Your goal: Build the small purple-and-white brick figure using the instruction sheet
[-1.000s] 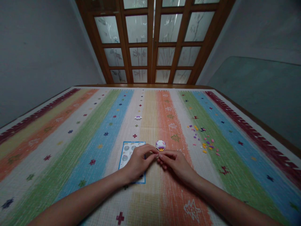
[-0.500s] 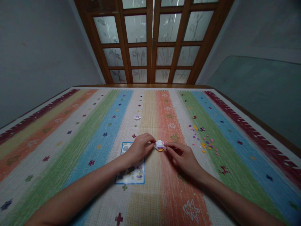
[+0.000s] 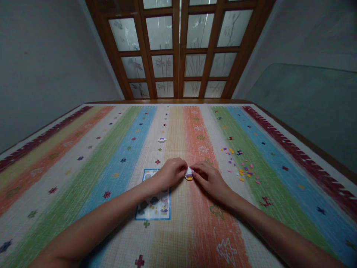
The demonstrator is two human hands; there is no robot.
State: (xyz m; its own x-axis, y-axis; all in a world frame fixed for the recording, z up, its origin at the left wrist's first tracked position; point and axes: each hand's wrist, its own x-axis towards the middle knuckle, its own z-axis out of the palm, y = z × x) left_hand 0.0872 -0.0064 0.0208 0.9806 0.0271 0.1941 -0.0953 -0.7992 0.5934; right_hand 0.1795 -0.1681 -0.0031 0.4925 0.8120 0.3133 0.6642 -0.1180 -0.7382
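Observation:
A small round model of tiny bricks [image 3: 189,174], white with purple and an orange base, rests on the striped cloth [image 3: 83,175]. My left hand [image 3: 170,173] pinches its left side with curled fingers. My right hand [image 3: 208,178] grips its right side, so most of the model is covered. Under my left wrist lies a blue-bordered instruction sheet [image 3: 154,206].
Several loose small pieces [image 3: 243,169], yellow, pink and purple, are scattered to the right of my right hand. A small white and purple part [image 3: 161,140] lies further back on the cloth. A wooden door with frosted panes [image 3: 178,48] stands behind the table.
Both hands moved forward from near the sheet and closed around the brick model, which now shows only between the fingertips. The view tilted slightly down.

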